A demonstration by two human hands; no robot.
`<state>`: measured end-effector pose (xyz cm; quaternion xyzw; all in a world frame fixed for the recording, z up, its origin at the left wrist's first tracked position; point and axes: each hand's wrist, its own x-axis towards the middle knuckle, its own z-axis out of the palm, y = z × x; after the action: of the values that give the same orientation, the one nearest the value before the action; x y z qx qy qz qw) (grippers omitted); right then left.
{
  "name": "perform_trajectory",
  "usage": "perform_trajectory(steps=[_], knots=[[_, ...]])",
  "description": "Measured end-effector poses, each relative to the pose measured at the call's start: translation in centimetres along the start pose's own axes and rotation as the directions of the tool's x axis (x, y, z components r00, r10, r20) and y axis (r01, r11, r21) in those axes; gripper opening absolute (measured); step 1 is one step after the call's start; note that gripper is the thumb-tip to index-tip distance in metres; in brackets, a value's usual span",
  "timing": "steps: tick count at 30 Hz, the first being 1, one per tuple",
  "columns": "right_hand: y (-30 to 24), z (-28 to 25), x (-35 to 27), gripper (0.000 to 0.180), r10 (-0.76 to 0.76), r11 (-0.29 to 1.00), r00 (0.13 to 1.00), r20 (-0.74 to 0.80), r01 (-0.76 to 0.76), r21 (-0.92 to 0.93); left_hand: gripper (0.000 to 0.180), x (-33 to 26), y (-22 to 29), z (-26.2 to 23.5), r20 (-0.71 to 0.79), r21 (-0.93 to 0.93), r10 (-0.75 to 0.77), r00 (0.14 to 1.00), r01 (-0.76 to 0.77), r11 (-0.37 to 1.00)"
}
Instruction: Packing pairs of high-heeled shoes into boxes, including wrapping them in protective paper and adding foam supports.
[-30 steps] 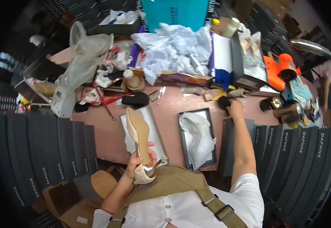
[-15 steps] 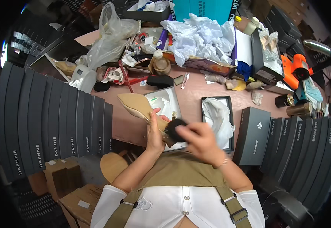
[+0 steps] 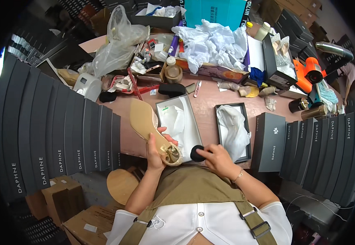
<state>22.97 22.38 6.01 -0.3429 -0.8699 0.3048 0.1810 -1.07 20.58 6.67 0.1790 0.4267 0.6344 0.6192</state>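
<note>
My left hand (image 3: 157, 153) is closed around the middle of a beige shoe (image 3: 141, 118), its sole turned up and its pointed end toward the far left. The shoe's golden heel end (image 3: 172, 155) lies nearest my body. In my right hand (image 3: 220, 160) is a round black pad (image 3: 197, 153), pinched between thumb and fingers just right of the heel and apart from it. Beyond the shoe lies an open shoebox tray (image 3: 191, 128) lined with white paper. Right of it, a second dark open box (image 3: 247, 153) holds white tissue paper (image 3: 231, 126).
Dark shoeboxes stand in rows at the left (image 3: 43, 134) and right (image 3: 304, 155). Along the back are a carton of crumpled white paper (image 3: 214, 45), a clear plastic bag (image 3: 118, 45), a bottle (image 3: 172, 71) and an orange heat gun (image 3: 308, 75). A wooden stool (image 3: 122, 185) stands below left.
The black pad has moved away from the heel, slightly right and nearer my body. My left hand has tilted the shoe, showing more of its sole and golden heel end.
</note>
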Motion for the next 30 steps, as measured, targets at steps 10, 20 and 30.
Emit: perform_trajectory(steps=[10, 20, 30], knots=[[16.0, -5.7, 9.3, 0.037, 0.168, 0.877, 0.929, -0.328, -0.294, -0.381, 0.041, 2.7, -12.2, -5.5, -0.192, 0.584, -0.185, 0.964, 0.264, 0.768], [24.7, 6.5, 23.3, 0.046, 0.069, 0.914, 0.997, -0.022, -0.072, -0.400, 0.057, 1.6, -9.8, -7.2, -0.258, 0.912, -0.084, 0.963, 0.271, 0.309], [18.8, 5.8, 23.0, 0.108, 0.211, 0.973, 0.976, -0.050, -0.215, -0.088, 0.068, 1.5, -7.3, -8.8, -0.265, 0.913, -0.286, 0.921, 0.335, 0.234]])
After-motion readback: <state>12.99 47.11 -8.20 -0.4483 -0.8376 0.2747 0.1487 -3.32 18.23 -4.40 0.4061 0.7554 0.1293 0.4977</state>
